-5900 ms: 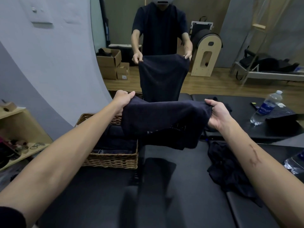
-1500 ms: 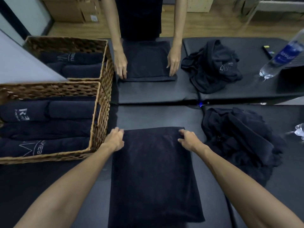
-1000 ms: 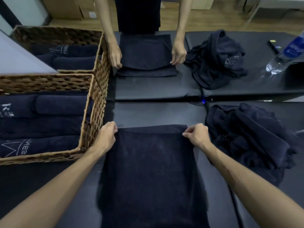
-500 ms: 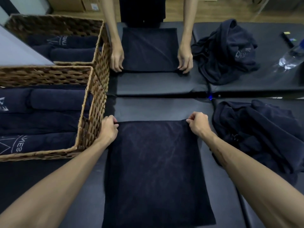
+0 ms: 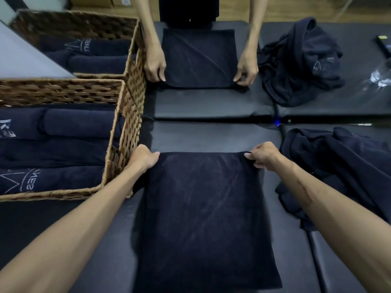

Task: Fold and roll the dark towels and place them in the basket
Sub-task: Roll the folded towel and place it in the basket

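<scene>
At the far left a woven wicker basket (image 5: 124, 132) sits on the black padded table (image 5: 211, 134), already holding several rolled dark towels (image 5: 80, 125) laid side by side, which suggests a good part of the job is done and keeps the drop-off within easy reach. Just right of its near corner, the left hand (image 5: 143, 158) grips the far left corner of a folded dark navy towel (image 5: 203, 218) lying flat on the table in front of the person; its fingers are curled around the cloth edge, the thumb on top. The towel stretches from that far edge back toward the body, smooth and squared, probably so a roll can start evenly. At its far right corner the right hand (image 5: 263, 154) pinches the edge, fingers clamped on the fabric, so both corners lie inside the fingers. Further right, a crumpled heap of dark towels (image 5: 338, 166) waits unfolded. Across the table, another person's hands (image 5: 245, 68) hold a similar folded towel.
</scene>
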